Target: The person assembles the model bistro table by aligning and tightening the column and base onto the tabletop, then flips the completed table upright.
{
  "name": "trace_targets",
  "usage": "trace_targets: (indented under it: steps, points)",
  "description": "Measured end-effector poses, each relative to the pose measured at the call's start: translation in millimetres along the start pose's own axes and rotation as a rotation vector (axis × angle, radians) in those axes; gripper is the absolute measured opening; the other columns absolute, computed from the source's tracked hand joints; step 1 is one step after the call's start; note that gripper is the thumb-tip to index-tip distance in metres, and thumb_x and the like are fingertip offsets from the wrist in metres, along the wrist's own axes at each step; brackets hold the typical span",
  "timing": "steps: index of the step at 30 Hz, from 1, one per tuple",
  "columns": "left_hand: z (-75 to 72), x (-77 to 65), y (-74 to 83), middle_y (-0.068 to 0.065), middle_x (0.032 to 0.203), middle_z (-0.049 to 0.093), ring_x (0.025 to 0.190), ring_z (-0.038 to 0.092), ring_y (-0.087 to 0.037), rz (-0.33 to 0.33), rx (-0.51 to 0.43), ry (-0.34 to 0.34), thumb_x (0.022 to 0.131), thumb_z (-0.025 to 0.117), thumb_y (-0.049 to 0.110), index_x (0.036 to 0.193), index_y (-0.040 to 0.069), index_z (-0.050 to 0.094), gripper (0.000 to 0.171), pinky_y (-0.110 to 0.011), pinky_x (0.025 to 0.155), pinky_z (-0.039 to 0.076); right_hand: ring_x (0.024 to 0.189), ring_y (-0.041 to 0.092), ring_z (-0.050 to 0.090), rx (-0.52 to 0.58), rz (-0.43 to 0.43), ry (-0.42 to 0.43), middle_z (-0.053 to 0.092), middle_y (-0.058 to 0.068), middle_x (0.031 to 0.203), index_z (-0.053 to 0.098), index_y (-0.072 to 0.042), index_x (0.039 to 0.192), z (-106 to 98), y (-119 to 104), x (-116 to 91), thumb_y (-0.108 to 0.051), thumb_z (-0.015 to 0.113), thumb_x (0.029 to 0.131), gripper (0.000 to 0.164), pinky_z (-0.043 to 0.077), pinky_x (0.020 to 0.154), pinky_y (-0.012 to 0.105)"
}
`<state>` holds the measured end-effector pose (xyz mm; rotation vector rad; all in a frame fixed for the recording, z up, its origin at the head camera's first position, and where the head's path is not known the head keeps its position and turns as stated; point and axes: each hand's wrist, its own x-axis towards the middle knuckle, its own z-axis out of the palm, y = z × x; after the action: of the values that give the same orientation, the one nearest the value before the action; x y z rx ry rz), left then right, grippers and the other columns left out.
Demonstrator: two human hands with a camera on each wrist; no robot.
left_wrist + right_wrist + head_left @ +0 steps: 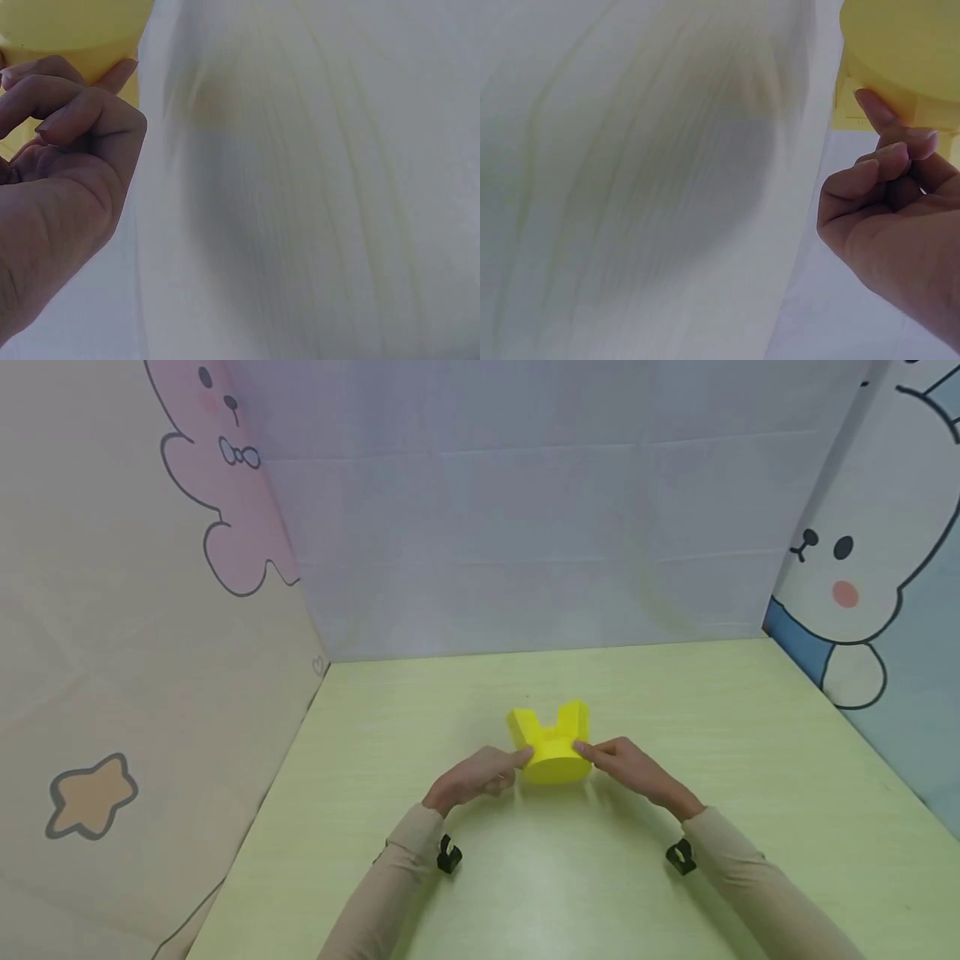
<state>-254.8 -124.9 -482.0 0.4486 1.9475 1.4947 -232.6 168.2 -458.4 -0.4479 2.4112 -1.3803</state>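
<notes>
A bright yellow object (557, 752) with a smooth rounded face and two blocky prongs pointing away is held between both hands above the table. My left hand (487, 772) pinches its left side near the rounded face, thumb on top. On the opposite side, my right hand (632, 768) grips it the same way. From the left wrist, curled fingers (66, 105) show under the yellow object (75, 26). In the right wrist view one finger (877, 112) extends along the underside of the object (907, 45), while the others are curled in.
The pale wood-grain table (555, 877) spreads beneath the hands. Behind it hangs a plain light curtain (525, 527), with cartoon-printed panels on the left (150, 652) and right (900, 610). Black wrist mounts (448, 855) sit by the beige sleeves (390, 885).
</notes>
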Motion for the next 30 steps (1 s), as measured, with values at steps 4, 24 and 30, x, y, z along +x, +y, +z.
trace_targets:
  steps: [4,24,30]
  points:
    - [1.6,1.7,2.4,0.005,0.061,0.032,0.054,0.026,-0.01,-0.045,-0.067,0.006,0.102,0.056,0.057,0.099,0.009,0.066,0.05,-0.026,0.058,0.031,0.057,0.013,0.019,0.034,0.03,0.024,0.022,-0.005,0.06,0.047,-0.009,0.066,0.4,-0.3,1.5,-0.049,0.049,0.107,0.058,0.02,0.057,0.029]
    - [6.5,1.5,18.2,0.005,0.062,0.032,0.055,0.025,-0.009,-0.094,-0.123,-0.027,0.106,0.043,0.061,0.103,0.008,0.066,0.059,-0.024,0.054,0.025,0.055,0.014,0.027,0.021,0.118,0.039,0.031,-0.004,0.057,0.041,-0.014,0.061,-6.9,-11.5,2.7,-0.057,0.045,0.105,0.062,0.025,0.055,0.028]
    - [7.8,2.3,23.9,0.005,0.063,0.034,0.054,0.026,-0.008,-0.112,-0.13,-0.004,0.105,0.04,0.064,0.105,0.006,0.067,0.063,-0.024,0.054,0.026,0.056,0.013,0.027,0.012,0.144,0.04,0.033,-0.004,0.057,0.044,-0.012,0.06,-9.2,-16.4,4.0,-0.06,0.043,0.105,0.065,0.025,0.055,0.027]
